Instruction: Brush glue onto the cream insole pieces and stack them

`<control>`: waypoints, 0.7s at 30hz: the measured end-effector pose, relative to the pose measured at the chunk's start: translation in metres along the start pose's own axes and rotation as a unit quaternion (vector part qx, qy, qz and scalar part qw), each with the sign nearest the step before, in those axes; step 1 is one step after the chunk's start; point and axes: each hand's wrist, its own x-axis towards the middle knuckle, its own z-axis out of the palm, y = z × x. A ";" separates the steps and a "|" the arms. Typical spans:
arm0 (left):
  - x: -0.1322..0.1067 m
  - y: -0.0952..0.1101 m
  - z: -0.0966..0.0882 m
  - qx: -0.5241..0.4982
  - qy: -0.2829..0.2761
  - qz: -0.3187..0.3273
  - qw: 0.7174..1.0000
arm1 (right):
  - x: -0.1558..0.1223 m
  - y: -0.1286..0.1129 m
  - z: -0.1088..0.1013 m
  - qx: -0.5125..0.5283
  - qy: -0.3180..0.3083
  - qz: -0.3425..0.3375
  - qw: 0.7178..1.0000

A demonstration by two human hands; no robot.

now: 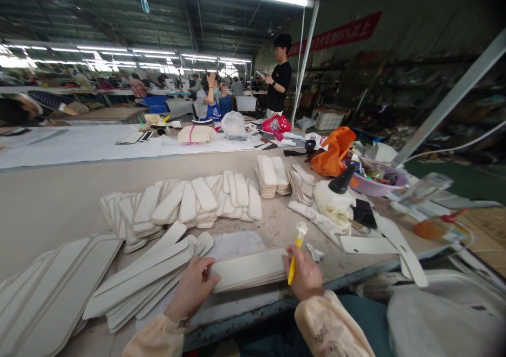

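A short stack of long white strips [249, 270] lies between my hands near the table's front edge. My left hand [193, 288] grips the stack's left end, thumb on top; something small and dark red shows at its fingers. At the other end, my right hand [305, 273] is closed around a yellow-handled brush [293, 270], its bristles upward and coated white, while its fingers also touch the strips. Left of my left hand, more long strips [150, 272] are fanned out, with larger white panels [59, 293] beyond them.
Behind the stack lie many small white pieces [197, 201] in overlapping rows. To the right stand a white bottle with a black nozzle [334, 193], a purple basin [379, 187] and a clear jar [430, 185]. An orange bag [334, 151] rests behind. Other people work farther back.
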 end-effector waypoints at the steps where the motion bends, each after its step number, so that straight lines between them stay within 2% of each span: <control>1: 0.000 0.000 0.000 0.000 0.004 0.001 1.000 | 0.001 -0.004 -0.001 0.003 0.012 -0.031 0.999; 4: 0.000 -0.002 0.002 0.001 0.018 0.003 1.000 | -0.001 -0.025 -0.005 0.058 0.003 -0.101 0.993; 7: 0.001 -0.005 0.004 -0.006 0.021 0.001 1.000 | -0.008 -0.055 -0.001 0.121 -0.062 -0.155 0.979; 11: 0.003 -0.009 0.006 0.000 0.021 -0.009 1.000 | -0.019 -0.081 0.011 0.136 -0.133 -0.171 0.967; 13: 0.003 -0.009 0.005 0.005 0.020 -0.009 1.000 | -0.022 -0.082 0.014 0.130 -0.145 -0.158 0.968; 16: 0.002 -0.008 0.005 0.014 0.024 -0.008 1.000 | -0.022 -0.070 0.010 0.107 -0.150 -0.119 0.976; 21: 0.003 -0.004 0.004 0.038 0.026 -0.006 0.999 | -0.021 -0.040 0.000 0.056 -0.109 -0.072 0.990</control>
